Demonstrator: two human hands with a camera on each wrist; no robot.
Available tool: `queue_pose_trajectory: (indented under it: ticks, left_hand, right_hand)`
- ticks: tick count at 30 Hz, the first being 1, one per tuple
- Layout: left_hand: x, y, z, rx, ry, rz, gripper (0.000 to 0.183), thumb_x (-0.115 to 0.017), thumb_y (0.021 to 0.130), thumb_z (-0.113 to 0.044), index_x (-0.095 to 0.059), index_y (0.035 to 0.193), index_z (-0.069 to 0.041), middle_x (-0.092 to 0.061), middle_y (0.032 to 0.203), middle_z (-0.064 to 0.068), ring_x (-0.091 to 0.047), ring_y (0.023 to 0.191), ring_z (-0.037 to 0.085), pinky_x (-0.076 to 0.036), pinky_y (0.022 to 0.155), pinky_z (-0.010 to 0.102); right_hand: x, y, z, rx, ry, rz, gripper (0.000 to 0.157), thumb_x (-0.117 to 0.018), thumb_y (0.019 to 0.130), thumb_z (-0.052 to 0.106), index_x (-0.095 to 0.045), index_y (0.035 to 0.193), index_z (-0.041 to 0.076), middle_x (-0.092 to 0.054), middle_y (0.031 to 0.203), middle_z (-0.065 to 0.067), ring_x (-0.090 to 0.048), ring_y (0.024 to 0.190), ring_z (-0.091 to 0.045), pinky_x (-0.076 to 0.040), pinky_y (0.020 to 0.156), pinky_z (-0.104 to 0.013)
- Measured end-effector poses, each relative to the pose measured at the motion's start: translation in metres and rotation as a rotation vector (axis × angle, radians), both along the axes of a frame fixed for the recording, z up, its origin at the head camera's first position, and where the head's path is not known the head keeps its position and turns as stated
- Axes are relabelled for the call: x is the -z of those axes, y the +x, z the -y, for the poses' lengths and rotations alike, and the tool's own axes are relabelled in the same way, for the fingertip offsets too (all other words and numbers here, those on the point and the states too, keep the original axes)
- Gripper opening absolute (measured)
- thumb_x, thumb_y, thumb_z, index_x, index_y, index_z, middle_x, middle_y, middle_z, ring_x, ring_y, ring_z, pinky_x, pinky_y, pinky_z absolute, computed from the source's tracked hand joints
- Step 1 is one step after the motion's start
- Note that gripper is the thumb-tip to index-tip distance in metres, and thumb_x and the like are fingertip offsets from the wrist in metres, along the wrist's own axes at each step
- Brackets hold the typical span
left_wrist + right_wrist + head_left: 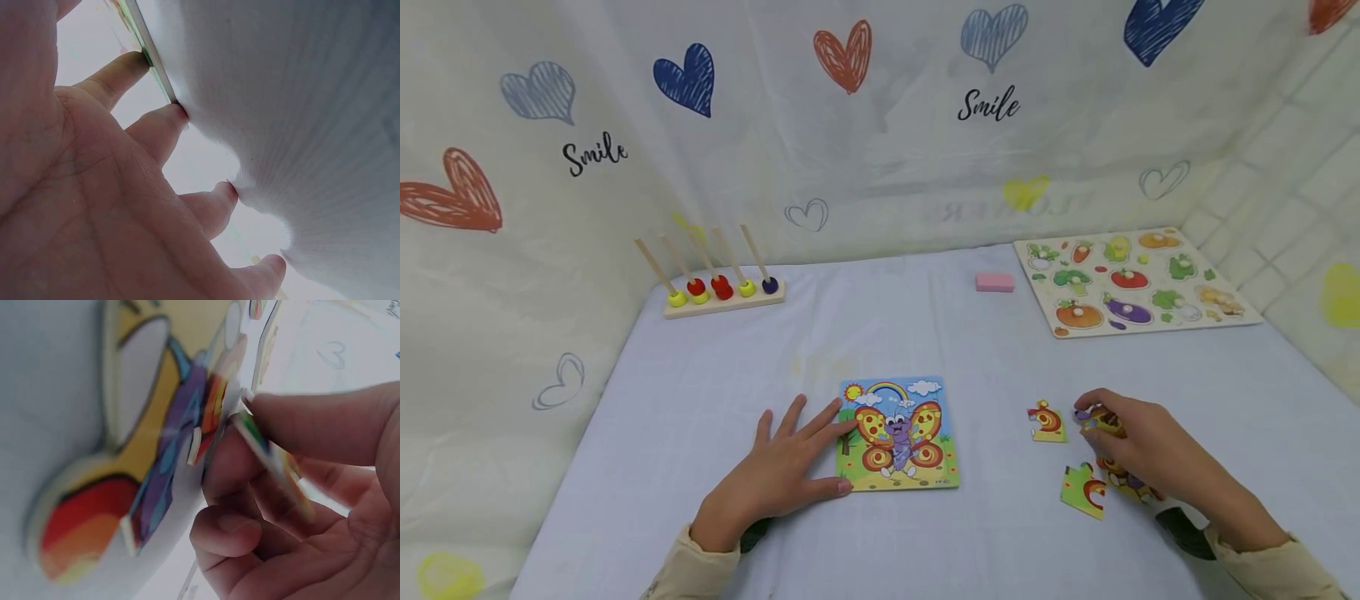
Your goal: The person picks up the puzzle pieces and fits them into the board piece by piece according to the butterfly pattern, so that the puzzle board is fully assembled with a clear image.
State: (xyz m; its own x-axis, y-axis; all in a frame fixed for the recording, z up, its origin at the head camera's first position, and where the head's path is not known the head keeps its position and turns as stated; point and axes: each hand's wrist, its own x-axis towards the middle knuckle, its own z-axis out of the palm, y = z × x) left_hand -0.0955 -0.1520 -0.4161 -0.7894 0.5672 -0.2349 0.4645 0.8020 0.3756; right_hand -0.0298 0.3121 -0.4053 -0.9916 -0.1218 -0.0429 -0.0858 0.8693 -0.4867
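Observation:
My left hand [778, 479] lies spread on the tablecloth, its index finger and thumb touching the left edge of a square butterfly puzzle board [898, 475]. In the left wrist view, straight fingertips meet the cloth and the board's edge. Off to the right, my right hand [1142, 442] pinches a jigsaw piece [278, 465] between thumb and fingers. Beneath that hand lies another jigsaw piece [169, 412] with purple and red print, partly hidden in the head view. Two loose pieces, an orange-swirl one [1048, 423] and a green-yellow one [1083, 490], lie left of the hand.
A wooden peg stand [726, 306] with coloured beads stands at the back left. At the back right lies a vegetable puzzle board [1131, 283], with a pink block [995, 282] to its left. Behind the table hangs a heart-printed curtain [895, 167].

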Motion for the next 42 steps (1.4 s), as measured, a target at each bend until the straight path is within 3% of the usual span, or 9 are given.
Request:
queue_pose_trajectory:
  ticks: [7, 11, 15, 22, 28, 37, 42]
  left_hand:
    - [0.0, 0.0, 0.001, 0.008, 0.006, 0.001, 0.078, -0.077, 0.094, -0.059, -0.047, 0.163, -0.035, -0.025, 0.177, -0.004, -0.005, 0.162, 0.045, 0.0, 0.118, 0.08]
    - [0.0, -0.001, 0.001, 0.003, -0.001, 0.001, 0.079, -0.077, 0.094, -0.059, -0.047, 0.163, -0.035, -0.025, 0.177, -0.005, -0.005, 0.162, 0.044, 0.0, 0.119, 0.08]
    - [0.0, -0.001, 0.001, -0.003, -0.004, 0.007, 0.078, -0.077, 0.094, -0.059, -0.047, 0.163, -0.036, -0.025, 0.177, -0.005, -0.004, 0.163, 0.044, 0.001, 0.119, 0.079]
    - [0.001, 0.0, 0.001, -0.006, 0.001, 0.006, 0.078, -0.077, 0.094, -0.058, -0.048, 0.162, -0.035, -0.025, 0.177, -0.005, -0.004, 0.163, 0.044, 0.0, 0.119, 0.079]
    - [0.002, -0.001, 0.001, -0.004, 0.002, 0.009, 0.077, -0.077, 0.094, -0.058, -0.047, 0.162, -0.036, -0.024, 0.177, -0.005, -0.004, 0.163, 0.044, 0.001, 0.119, 0.079]
    - [0.003, -0.001, 0.001, 0.006, 0.004, -0.007, 0.077, -0.077, 0.094, -0.058, -0.048, 0.162, -0.036, -0.024, 0.177, -0.006, -0.005, 0.162, 0.045, -0.001, 0.119, 0.08]
    - [0.003, -0.002, 0.002, 0.013, 0.007, -0.018, 0.077, -0.077, 0.095, -0.057, -0.047, 0.162, -0.036, -0.024, 0.177, -0.006, -0.005, 0.162, 0.045, -0.002, 0.119, 0.08]
  right_hand:
    - [-0.005, -0.003, 0.009, -0.007, -0.079, -0.075, 0.04, -0.079, 0.097, 0.005, -0.069, 0.135, 0.01, -0.075, 0.11, -0.006, -0.055, 0.074, -0.015, -0.047, 0.059, -0.028]
    - [-0.007, -0.009, 0.02, 0.025, -0.188, -0.02, 0.04, -0.078, 0.099, 0.011, -0.059, 0.134, 0.004, -0.071, 0.098, -0.002, -0.057, 0.061, -0.015, -0.047, 0.055, -0.029]
    - [-0.01, -0.015, 0.034, 0.021, -0.314, 0.049, 0.034, -0.076, 0.101, 0.011, -0.055, 0.127, 0.005, -0.068, 0.09, -0.003, -0.057, 0.053, -0.019, -0.048, 0.052, -0.031]
    - [-0.014, -0.028, 0.054, -0.073, -0.405, 0.078, 0.028, -0.07, 0.104, 0.007, -0.066, 0.132, 0.008, -0.069, 0.1, -0.006, -0.06, 0.061, -0.019, -0.052, 0.056, -0.03]
    - [-0.014, -0.041, 0.07, -0.125, -0.407, 0.093, 0.034, -0.07, 0.103, 0.003, -0.068, 0.136, 0.007, -0.062, 0.084, -0.004, -0.054, 0.06, -0.016, -0.048, 0.056, -0.028]
    - [-0.012, -0.052, 0.096, -0.077, -0.471, 0.135, 0.029, -0.074, 0.098, 0.002, -0.06, 0.123, -0.003, -0.066, 0.086, -0.005, -0.064, 0.069, -0.023, -0.055, 0.061, -0.03]
    - [-0.01, -0.058, 0.109, -0.1, -0.489, 0.138, 0.024, -0.076, 0.098, 0.004, -0.062, 0.117, -0.002, -0.067, 0.083, -0.005, -0.064, 0.067, -0.024, -0.053, 0.058, -0.029]
